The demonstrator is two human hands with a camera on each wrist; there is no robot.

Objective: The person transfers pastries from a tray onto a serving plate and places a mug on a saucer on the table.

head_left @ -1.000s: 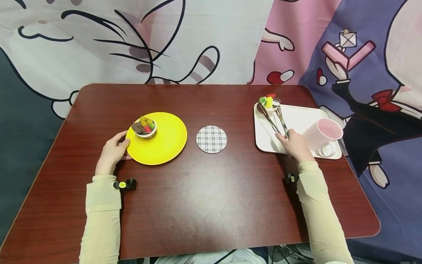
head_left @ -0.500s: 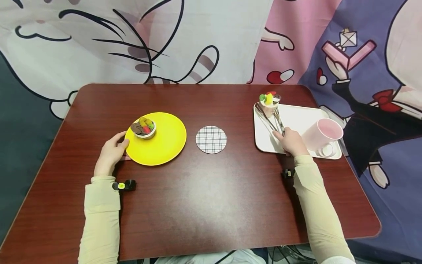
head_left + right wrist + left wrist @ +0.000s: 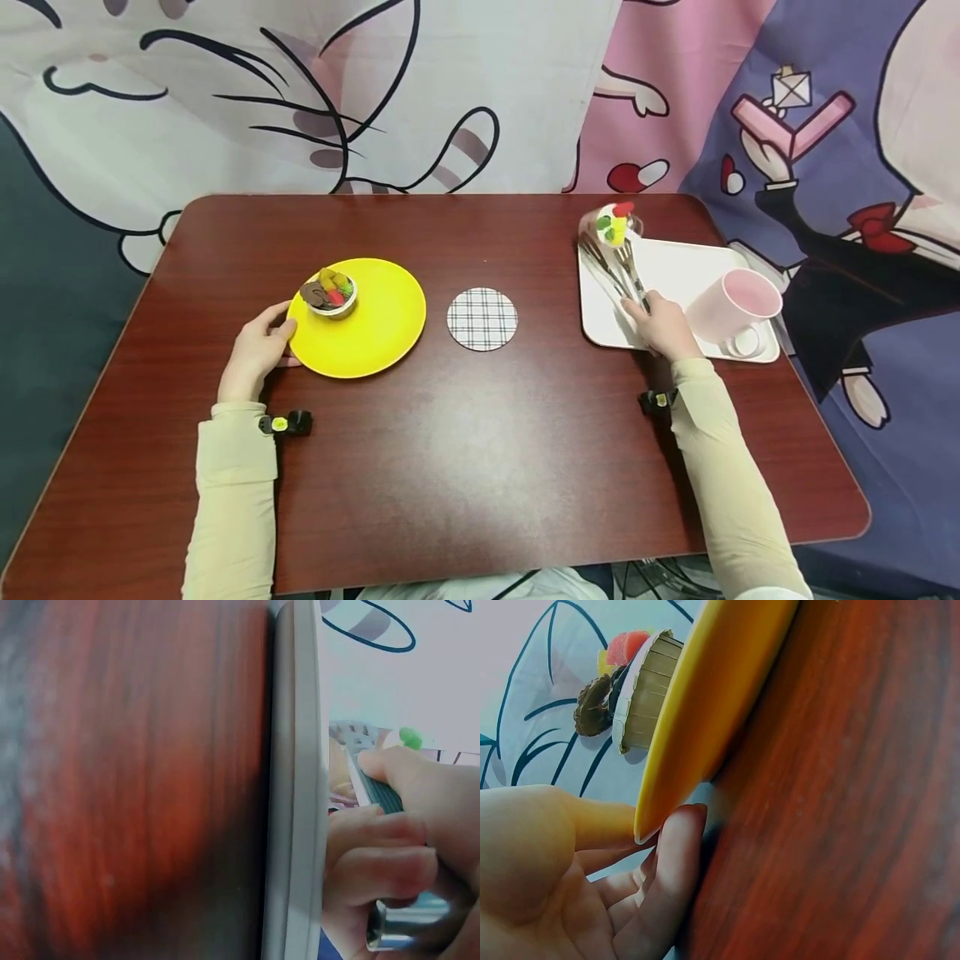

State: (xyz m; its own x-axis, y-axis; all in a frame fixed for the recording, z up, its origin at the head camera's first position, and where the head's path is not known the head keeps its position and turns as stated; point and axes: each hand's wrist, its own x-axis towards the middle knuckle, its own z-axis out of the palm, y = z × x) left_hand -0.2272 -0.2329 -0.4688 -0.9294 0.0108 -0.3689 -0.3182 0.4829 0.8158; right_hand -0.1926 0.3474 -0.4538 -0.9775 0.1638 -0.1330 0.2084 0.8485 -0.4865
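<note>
My left hand (image 3: 257, 350) pinches the near left rim of a yellow plate (image 3: 382, 317); in the left wrist view its fingers (image 3: 679, 851) are under the edge. On the plate's left part sits a small cupcake (image 3: 330, 293) with brown, red and green toppings, in a pleated paper case. My right hand (image 3: 663, 325) grips metal food tongs (image 3: 633, 279), the ribbed handle (image 3: 382, 795) showing in the right wrist view. Their two spread ends reach a dessert cup (image 3: 615, 225) with red, yellow and green toppings at the tray's far left corner. The cup leans over, its top facing me.
The white tray (image 3: 675, 258) lies at the table's right and holds a pink mug (image 3: 720, 312) lying on its side, beside my right hand. A round checked coaster (image 3: 482, 319) lies between plate and tray on the brown table (image 3: 480, 450).
The dessert cup has come up between the tongs' ends, stood nearly upright, then tipped toward me. My right hand shifted slightly left. The left hand and plate have stayed put.
</note>
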